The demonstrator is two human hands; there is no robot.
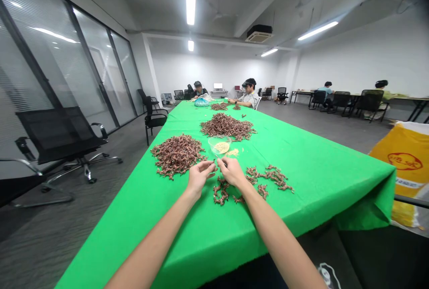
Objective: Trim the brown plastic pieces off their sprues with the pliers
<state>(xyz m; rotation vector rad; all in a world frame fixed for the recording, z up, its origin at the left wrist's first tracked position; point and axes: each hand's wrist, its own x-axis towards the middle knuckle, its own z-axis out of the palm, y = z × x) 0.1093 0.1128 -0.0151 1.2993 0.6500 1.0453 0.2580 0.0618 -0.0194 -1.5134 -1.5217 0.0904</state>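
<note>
In front of me my left hand (pixel 199 177) pinches a small dark brown piece, mostly hidden by the fingertips. Close beside it, my right hand (pixel 232 172) is closed on a thin, slender tool pointing at that piece; its exact kind is too small to make out. Just beyond the fingers stands a clear plastic bowl (pixel 220 140) with pale yellowish bits in it, and more pale bits (pixel 232 152) lie by its right side. Knobbly brown twig-like pieces (pixel 275 176) are scattered right of and under my right wrist.
A large heap of brown pieces (pixel 179 155) lies left of the bowl, another heap (pixel 228 126) behind it. Green cloth (pixel 318 163) covers the long table. Two people sit at its far end near a bluish bag (pixel 201 101). A yellow sack (pixel 404 163) stands right, office chairs (pixel 60 134) left.
</note>
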